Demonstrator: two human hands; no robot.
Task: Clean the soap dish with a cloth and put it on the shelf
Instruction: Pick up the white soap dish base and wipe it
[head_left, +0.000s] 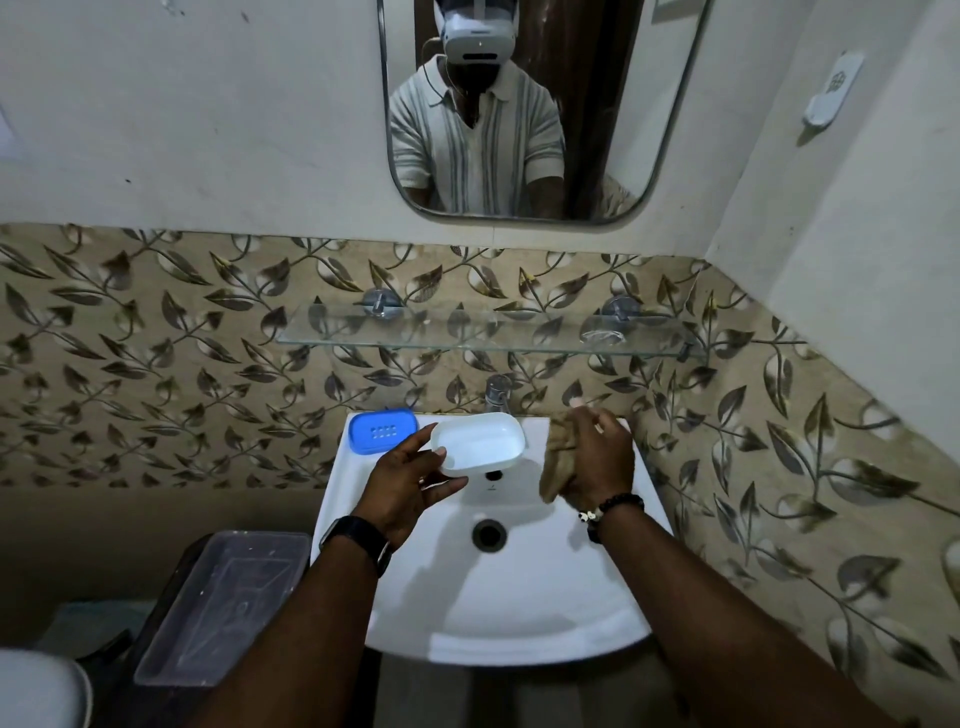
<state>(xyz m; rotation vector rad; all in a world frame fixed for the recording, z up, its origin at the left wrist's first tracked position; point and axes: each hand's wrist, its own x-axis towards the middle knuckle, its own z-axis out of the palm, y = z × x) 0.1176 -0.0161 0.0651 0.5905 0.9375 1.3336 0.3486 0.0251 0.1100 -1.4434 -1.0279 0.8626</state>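
We pinch the white soap dish (478, 443) in our left hand (410, 483), cloth (558, 462) bunched in our right hand (602, 457), and that edge-only hold could drop it into the sink (519, 613).

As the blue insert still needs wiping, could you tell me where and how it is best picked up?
Grip the blue insert across its short width, fingers on its long rims, coming from above: it lies flat on the sink's back-left corner, and a rim pinch seems likelier to lift it cleanly.

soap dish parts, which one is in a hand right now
The white tray, held over the sink by the left hand. The blue slotted piece lies untouched on the sink's back left corner; the right hand holds the cloth.
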